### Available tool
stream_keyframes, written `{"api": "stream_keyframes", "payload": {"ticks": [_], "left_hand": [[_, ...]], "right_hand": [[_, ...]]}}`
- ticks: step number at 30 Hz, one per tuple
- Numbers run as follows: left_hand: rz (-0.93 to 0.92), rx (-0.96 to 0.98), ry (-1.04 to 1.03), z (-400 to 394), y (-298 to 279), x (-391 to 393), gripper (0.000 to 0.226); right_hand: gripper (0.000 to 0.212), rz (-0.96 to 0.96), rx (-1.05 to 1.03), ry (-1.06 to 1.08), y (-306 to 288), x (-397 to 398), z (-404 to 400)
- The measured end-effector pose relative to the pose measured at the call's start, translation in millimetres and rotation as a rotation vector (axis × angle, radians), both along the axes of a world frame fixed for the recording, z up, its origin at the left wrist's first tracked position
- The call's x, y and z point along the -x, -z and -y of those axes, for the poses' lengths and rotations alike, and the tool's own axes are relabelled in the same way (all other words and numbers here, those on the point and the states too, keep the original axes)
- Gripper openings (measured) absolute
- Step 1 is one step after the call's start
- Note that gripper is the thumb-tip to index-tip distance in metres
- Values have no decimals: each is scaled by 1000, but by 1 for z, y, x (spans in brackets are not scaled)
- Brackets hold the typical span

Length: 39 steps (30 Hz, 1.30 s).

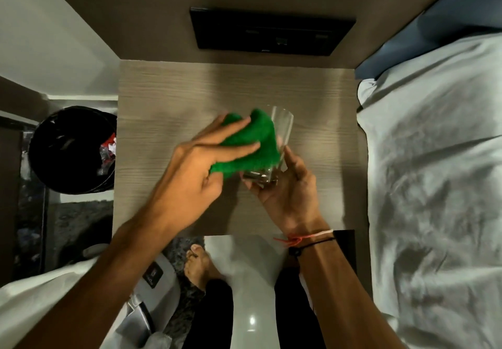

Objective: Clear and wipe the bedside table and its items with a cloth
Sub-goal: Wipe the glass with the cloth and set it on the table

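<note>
My right hand (pixel 288 188) gripping a clear glass (pixel 274 145) above the desk (pixel 168 90), my left hand (pixel 195 169) pressing a green cloth (pixel 247 145) against it

Green cloth (pixel 245 142), clear glass (pixel 274 145), grey woodgrain bedside table (pixel 168 93), black bin (pixel 73 150), pale grey sheet (pixel 434 172)

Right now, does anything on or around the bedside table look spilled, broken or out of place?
Nothing stands out. The glass is tilted only because the right hand holds it above the table while the left hand presses the green cloth against it. No spill or crack shows. The bin beside the table stands upright.
</note>
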<state>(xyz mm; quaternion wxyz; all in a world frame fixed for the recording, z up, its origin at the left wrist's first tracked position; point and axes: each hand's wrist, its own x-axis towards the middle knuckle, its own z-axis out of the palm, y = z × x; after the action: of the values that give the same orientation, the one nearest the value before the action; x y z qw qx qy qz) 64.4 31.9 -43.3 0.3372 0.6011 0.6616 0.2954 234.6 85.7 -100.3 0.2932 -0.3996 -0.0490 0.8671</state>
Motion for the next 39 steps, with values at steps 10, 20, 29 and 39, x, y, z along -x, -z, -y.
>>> {"api": "stream_keyframes", "payload": {"ticks": [10, 20, 29, 39], "left_hand": [[-64, 5, 282, -15, 11, -23, 67], [-70, 106, -25, 1, 23, 6, 79], [-54, 110, -55, -18, 28, -11, 89], [-86, 67, -33, -36, 2, -40, 86]], "right_hand": [[93, 21, -14, 44, 12, -20, -14], [48, 1365, -690, -57, -30, -52, -135], [65, 1680, -1039, -474, -12, -42, -212], [95, 1614, -1085, -455, 0, -57, -201]]}}
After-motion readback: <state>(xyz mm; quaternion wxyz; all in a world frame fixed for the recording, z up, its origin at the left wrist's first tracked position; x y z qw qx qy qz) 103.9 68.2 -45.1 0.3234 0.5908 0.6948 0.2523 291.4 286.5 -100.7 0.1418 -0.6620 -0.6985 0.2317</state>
